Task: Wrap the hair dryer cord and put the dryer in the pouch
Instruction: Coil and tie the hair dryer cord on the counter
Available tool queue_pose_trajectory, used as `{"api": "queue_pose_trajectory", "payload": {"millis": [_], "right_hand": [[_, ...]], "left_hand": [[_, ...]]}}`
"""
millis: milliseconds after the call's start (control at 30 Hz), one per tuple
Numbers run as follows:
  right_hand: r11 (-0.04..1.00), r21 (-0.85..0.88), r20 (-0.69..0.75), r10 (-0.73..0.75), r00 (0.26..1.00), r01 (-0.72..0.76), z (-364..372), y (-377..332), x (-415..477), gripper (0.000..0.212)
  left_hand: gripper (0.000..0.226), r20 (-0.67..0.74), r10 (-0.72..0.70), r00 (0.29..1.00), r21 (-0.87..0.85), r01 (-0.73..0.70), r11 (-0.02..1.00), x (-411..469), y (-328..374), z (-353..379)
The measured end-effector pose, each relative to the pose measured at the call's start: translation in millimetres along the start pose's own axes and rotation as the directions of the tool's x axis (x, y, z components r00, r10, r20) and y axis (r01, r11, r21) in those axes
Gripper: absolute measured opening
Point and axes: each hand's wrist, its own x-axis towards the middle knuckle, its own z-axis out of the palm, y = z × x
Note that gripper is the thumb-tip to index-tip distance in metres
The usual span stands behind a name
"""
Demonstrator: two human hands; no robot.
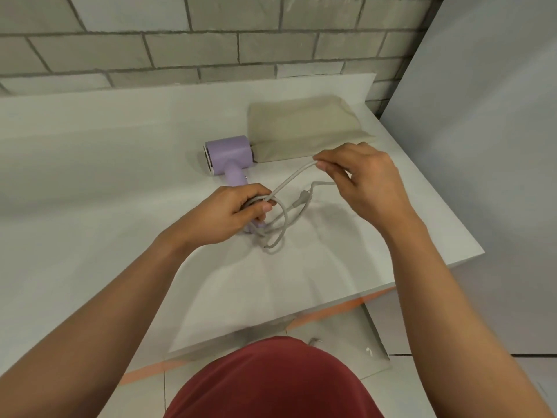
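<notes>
The pale, matte tabletop (105,176) stands against a grey brick wall (180,49), and its right edge runs off at an angle. A flat beige fabric pouch (304,128) lies toward the back right corner. A lilac hair dryer (229,155) lies just left of it, its barrel touching the pouch's near left corner and its handle pointing toward the front edge. Loops of the grey cord (272,244) rest on the surface by the handle's end. Whether the plug (303,199) touches the surface cannot be told.

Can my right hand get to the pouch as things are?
Probably yes. The pouch lies flat just beyond the right hand, nothing between them, though that hand pinches the cord.
</notes>
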Motion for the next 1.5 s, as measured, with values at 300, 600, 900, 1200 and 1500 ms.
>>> {"api": "queue_pose_trajectory", "payload": {"millis": [300, 600, 900, 1200, 1500], "right_hand": [[0.964, -0.012, 0.245, 0.262, 0.934, -0.267, 5, 24, -17, 0.021], [0.998, 0.053, 0.309, -0.046, 0.95, 0.031, 11, -36, -10, 0.047], [0.996, 0.04, 0.023, -0.074, 0.997, 0.073, 25, -33, -5, 0.026], [0.984, 0.172, -0.247, -0.001, 0.969, 0.045, -6, -35, 5, 0.021], [0.99, 0.058, -0.3, 0.142, 0.943, -0.131, -11, -19, -4, 0.023]], "left_hand": [[0.017, -0.047, 0.011, 0.999, -0.04, -0.013, 0.999, 7, 3, 2], [0.015, -0.079, 0.001, 0.997, -0.032, -0.004, 0.999, 9, 10, 2], [0.012, -0.1, -0.024, 0.995, -0.024, 0.022, 0.999, -1, 1, 2], [0.011, -0.158, -0.022, 0.987, -0.179, -0.007, 0.984, 0, 10, 8], [0.017, -0.287, -0.014, 0.958, -0.143, -0.028, 0.989, 9, 24, 10]]}}
